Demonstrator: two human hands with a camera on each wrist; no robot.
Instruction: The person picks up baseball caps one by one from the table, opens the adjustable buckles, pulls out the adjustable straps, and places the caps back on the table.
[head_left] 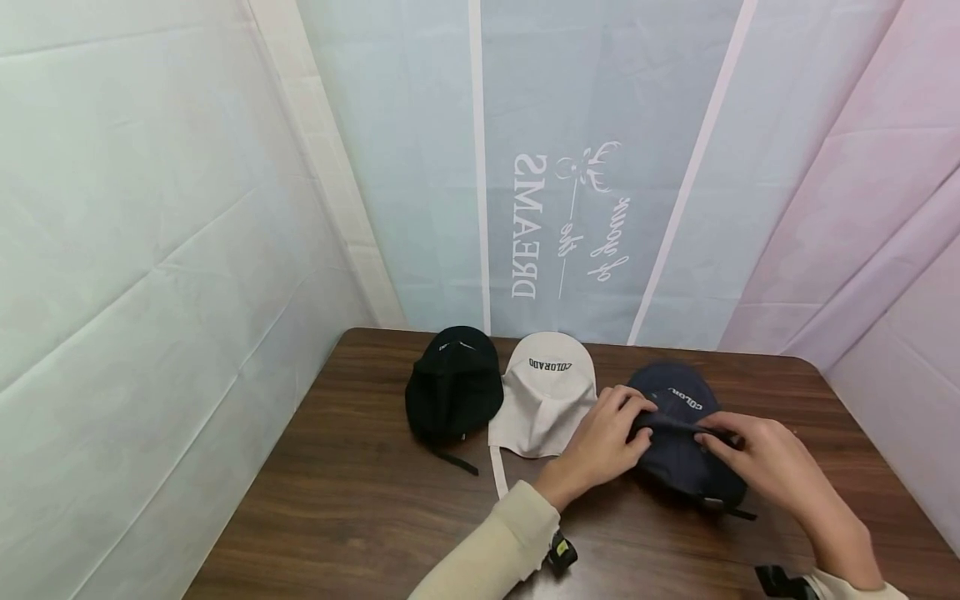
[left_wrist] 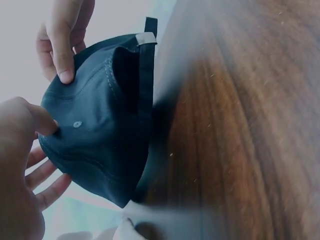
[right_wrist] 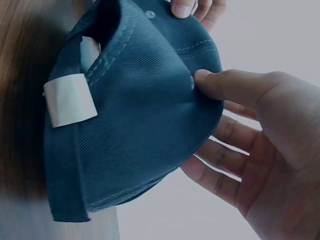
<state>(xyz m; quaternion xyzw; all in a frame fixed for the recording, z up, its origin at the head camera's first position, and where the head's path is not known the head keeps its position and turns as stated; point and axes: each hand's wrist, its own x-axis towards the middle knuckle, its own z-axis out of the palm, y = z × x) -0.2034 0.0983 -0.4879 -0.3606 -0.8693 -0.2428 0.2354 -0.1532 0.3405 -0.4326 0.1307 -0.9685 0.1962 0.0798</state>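
A navy baseball cap point(head_left: 686, 458) with white lettering lies at the right of the table, its brim toward the back. My left hand point(head_left: 606, 433) pinches the crown's left side between thumb and fingers. On the other side of the crown, my right hand point(head_left: 765, 454) pinches the fabric too, thumb on the near face. The left wrist view shows the back of the navy cap point(left_wrist: 95, 130), with its strap opening facing the tabletop. In the right wrist view a metal buckle point(right_wrist: 70, 100) sits on the strap, whose end hangs loose.
A white cap point(head_left: 551, 367) lettered COLORADO lies left of the navy one, its strap pointing toward me. Beside it rests a black cap point(head_left: 453, 392), strap also toward me. The brown wooden table point(head_left: 337, 500) meets cloth curtains point(head_left: 420, 208) at its back and sides.
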